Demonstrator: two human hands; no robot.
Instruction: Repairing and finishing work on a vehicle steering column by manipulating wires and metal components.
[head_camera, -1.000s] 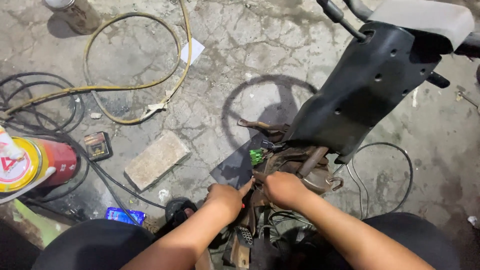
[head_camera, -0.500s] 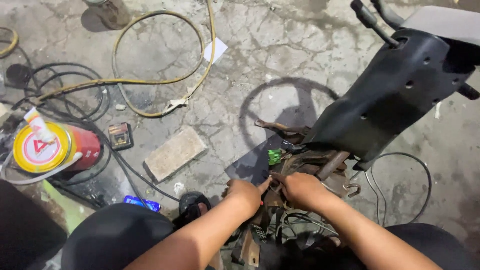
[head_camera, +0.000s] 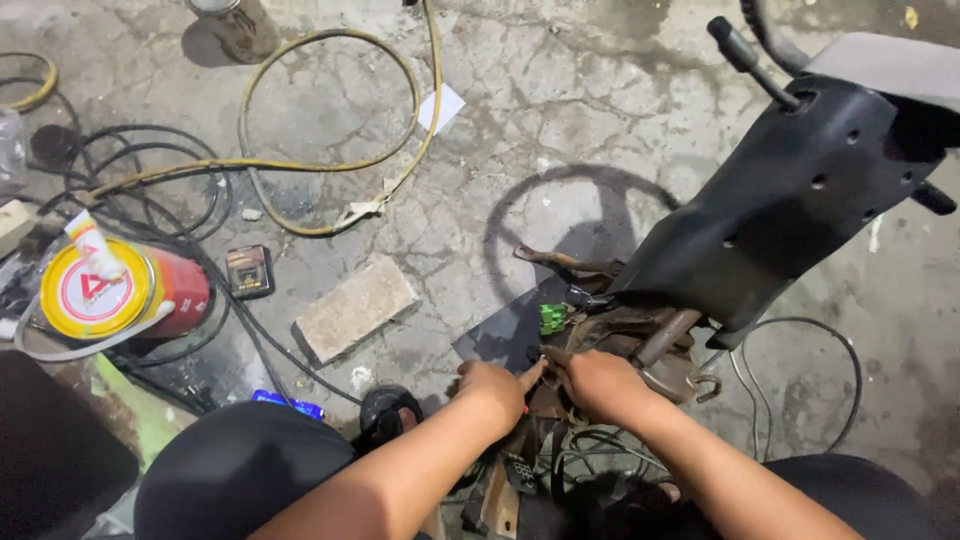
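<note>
Hands meet at lower centre, left hand (head_camera: 492, 385) and right hand (head_camera: 600, 383) pinching something small, unclear what, in the rusty scooter frame (head_camera: 640, 335) beneath the black body panel (head_camera: 790, 200), wiring (head_camera: 580, 465) still exposed.

One camera sits on the person's head, looks straight down, close to the hands, floor (head_camera: 600, 120) all around.

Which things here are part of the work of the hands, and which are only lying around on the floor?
In the work: left hand, right hand, rusty metal frame, green connector, black panel.

Lying about: brick, yellow hose, red can, black cables.
</note>
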